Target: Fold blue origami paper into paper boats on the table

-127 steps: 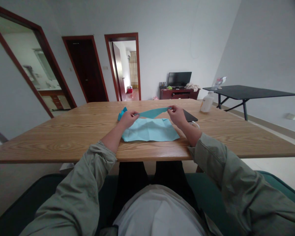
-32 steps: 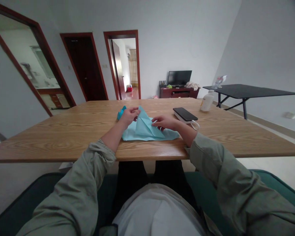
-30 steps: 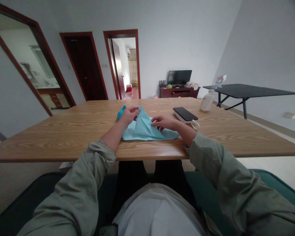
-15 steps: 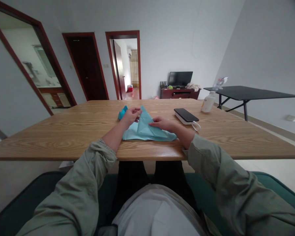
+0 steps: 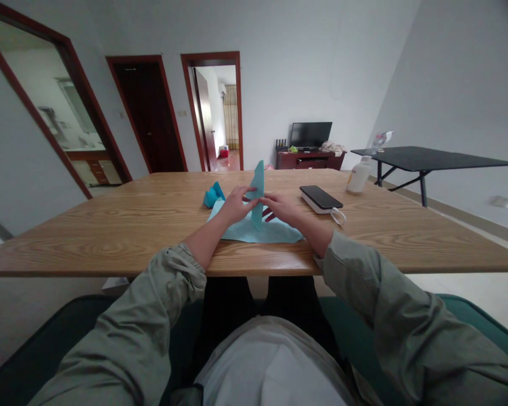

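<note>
A person in rolled olive sleeves (image 5: 139, 316) worked a folded blue paper (image 5: 259, 175) at a wood-grain table (image 5: 110, 237), holding it upright near the middle of the near edge. The left hand (image 5: 236, 207) had its thumb and fingers clamped on the paper from the left side. The right hand (image 5: 283, 208) met it from the right, fingertips touching the paper and the lower fingers slightly apart; whether they pinched it could not be told. Beneath both hands, a pale blue sheet (image 5: 275, 232) lay flat, just short of the table's near edge. A darker blue folded piece (image 5: 213, 195) sat just beyond the sheet's far left corner. To the right, a black phone-like slab (image 5: 320, 197) rested atop a white block (image 5: 312, 204), with a white loop (image 5: 338, 216) at the block's near right corner. A white bottle (image 5: 359, 176) stood upright farther off, by the table's right far edge. Across the room, a television (image 5: 311, 135) stood on a dark red cabinet (image 5: 308, 160).
</note>
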The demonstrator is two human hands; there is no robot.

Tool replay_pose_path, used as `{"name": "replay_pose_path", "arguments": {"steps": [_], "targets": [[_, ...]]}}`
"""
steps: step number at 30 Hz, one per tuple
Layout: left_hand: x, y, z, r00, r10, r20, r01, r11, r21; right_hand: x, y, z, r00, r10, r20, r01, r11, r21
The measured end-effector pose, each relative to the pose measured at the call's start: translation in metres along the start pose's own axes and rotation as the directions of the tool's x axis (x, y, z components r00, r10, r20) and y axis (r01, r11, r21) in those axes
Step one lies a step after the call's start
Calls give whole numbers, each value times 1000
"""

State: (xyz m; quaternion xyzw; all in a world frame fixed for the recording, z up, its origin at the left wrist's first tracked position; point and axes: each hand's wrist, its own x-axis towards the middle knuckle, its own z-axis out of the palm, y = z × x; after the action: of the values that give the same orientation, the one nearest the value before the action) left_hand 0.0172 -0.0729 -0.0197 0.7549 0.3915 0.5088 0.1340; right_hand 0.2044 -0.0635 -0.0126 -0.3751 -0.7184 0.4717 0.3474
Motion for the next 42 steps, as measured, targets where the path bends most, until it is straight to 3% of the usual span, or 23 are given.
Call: {"name": "replay_pose_path", "arguments": {"steps": [4,7,11,14,22,28,37,42], "targets": [[-1,-2,4,996,-86,18,87,990,-113,-4,-4,2,999,5,37,-6,1000,25],[-1,-7,5,978,-182,98,198,960,-199,-4,-3,0,999,-30,36,30,1000,-6],[-1,-8,7,919,-335,206,387,862,-327,-2,3,-2,997,-59,48,63,995,-78],[-1,-5,7,881,-415,228,472,805,-360,0,9,-1,998,-42,56,49,992,-119],[-3,-1,5,870,-405,280,488,783,-385,4,17,-1,1000,-21,-6,20,989,-144],[-1,-10,4,860,-411,301,505,769,-393,4,18,-1,1000,10,-20,-13,992,-124],[0,-16,5,873,-383,303,472,822,-318,5,18,-1,999,34,-17,-35,996,-79],[-1,-14,16,902,-368,224,407,899,-163,9,21,4,998,-60,-13,56,976,-210]]}}
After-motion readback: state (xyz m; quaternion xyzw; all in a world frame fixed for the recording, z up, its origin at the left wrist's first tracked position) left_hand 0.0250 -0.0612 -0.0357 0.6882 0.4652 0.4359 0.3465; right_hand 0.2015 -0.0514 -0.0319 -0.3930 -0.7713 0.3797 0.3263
